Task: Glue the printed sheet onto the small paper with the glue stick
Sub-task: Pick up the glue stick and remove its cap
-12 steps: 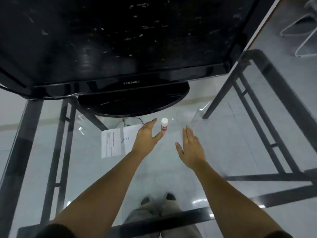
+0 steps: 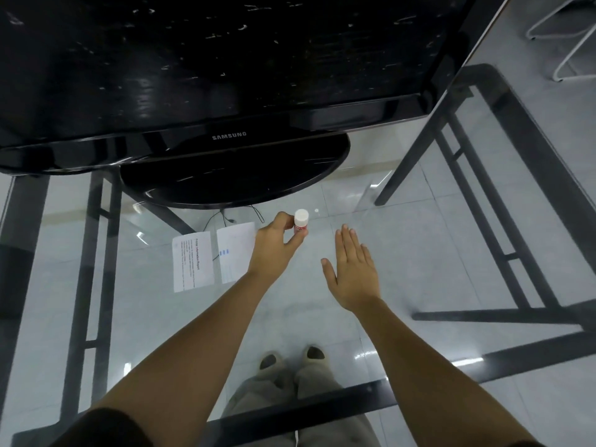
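A glue stick [image 2: 301, 221] with a white cap and red body stands upright on the glass table. My left hand [image 2: 275, 247] has its thumb and fingers closed around its body. My right hand [image 2: 353, 269] hovers flat, fingers apart, to the right of it and holds nothing. A printed sheet [image 2: 193, 261] with lines of text lies on the glass to the left. Beside it lies a small white paper [image 2: 234, 250] with blue marks, its right edge hidden under my left hand.
A big black Samsung monitor [image 2: 225, 75] on a round stand [image 2: 232, 179] fills the far half of the glass table [image 2: 419, 253]. Dark table frame bars run at left, right and near edge. A cable lies behind the papers. My feet show through the glass.
My left hand has closed its thumb and fingers around the glue stick, which it was only reaching before. The right hand stays open at the right.
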A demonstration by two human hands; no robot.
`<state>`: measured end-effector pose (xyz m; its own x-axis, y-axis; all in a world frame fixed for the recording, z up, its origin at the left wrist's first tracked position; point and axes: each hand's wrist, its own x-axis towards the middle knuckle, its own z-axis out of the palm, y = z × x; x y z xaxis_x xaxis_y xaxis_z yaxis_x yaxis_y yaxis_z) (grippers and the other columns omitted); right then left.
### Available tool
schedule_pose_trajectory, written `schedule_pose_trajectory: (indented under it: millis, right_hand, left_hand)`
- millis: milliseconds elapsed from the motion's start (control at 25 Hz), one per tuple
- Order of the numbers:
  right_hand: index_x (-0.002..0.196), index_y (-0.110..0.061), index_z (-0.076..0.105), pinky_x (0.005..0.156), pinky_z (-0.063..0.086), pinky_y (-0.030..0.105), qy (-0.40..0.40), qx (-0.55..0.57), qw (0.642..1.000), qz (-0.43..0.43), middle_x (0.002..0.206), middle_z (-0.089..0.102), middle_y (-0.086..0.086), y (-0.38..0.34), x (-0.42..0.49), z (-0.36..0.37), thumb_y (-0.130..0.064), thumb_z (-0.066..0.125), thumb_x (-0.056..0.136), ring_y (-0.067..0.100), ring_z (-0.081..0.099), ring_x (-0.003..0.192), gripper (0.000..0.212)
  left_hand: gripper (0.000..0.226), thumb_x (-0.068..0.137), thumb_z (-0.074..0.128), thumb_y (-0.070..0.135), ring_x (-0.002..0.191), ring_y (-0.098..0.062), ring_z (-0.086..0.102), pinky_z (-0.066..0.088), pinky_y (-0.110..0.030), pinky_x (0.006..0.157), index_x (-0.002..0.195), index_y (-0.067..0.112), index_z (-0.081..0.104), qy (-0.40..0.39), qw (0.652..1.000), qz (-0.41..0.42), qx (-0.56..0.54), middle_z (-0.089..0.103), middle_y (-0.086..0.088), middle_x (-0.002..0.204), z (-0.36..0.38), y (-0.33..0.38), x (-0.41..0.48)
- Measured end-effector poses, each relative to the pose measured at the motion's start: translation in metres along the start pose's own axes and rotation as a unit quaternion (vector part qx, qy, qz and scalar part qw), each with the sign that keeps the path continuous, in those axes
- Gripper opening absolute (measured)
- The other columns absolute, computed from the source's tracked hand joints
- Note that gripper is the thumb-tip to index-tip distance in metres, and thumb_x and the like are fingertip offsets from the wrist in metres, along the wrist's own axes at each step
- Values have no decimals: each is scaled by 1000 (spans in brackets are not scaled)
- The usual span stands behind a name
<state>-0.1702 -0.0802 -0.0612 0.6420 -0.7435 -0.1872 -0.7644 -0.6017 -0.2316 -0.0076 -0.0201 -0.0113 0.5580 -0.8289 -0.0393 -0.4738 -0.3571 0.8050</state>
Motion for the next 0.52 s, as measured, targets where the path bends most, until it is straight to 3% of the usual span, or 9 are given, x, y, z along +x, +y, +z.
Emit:
schedule_pose_trajectory:
  millis: [120, 200, 320, 400, 520]
  right_hand:
    - [146, -13, 8, 113, -1, 30, -7, 88, 996, 5, 157, 7, 5, 1, 3, -12, -47, 24, 96, 19, 1, 144, 63]
    - [141, -11, 29, 113, 18, 31, 28, 200, 979, 16, 150, 31, 9, 0, 7, -30, -39, 36, 97, 23, 26, 139, 53]
    - [123, -12, 56, 94, 37, 14, 101, 359, 927, 38, 123, 60, 4, -9, 14, -65, -30, 45, 96, 18, 54, 115, 35]
    - [116, -17, 61, 85, 38, 6, 106, 439, 891, 45, 110, 64, -5, -18, 19, -87, -36, 46, 94, 9, 58, 106, 33]
    - [115, -21, 62, 88, 44, 15, 61, 505, 861, 16, 108, 64, -8, -34, 23, -106, -39, 51, 90, 5, 59, 102, 32]
  left_hand:
    - [22, 84, 64, 24, 82, 0, 56, 39, -2, 71, 99, 10, 56, 0, 999, 2, -34, 65, 3, 95, -9, 10, -6]
    - [20, 85, 62, 24, 79, -3, 58, 43, -5, 70, 102, 14, 58, 5, 998, 13, -64, 64, 4, 93, -18, 17, -12]
    - [25, 87, 59, 28, 79, -3, 54, 41, -6, 68, 109, 17, 60, 11, 997, 54, -48, 59, 6, 92, -31, 25, -24]
    - [29, 88, 58, 31, 80, 0, 53, 38, -2, 68, 113, 16, 60, 5, 997, 66, -33, 56, 8, 93, -35, 28, -27]
    - [32, 88, 58, 32, 79, 1, 52, 36, -1, 68, 114, 15, 60, -1, 997, 73, -21, 55, 8, 92, -42, 30, -28]
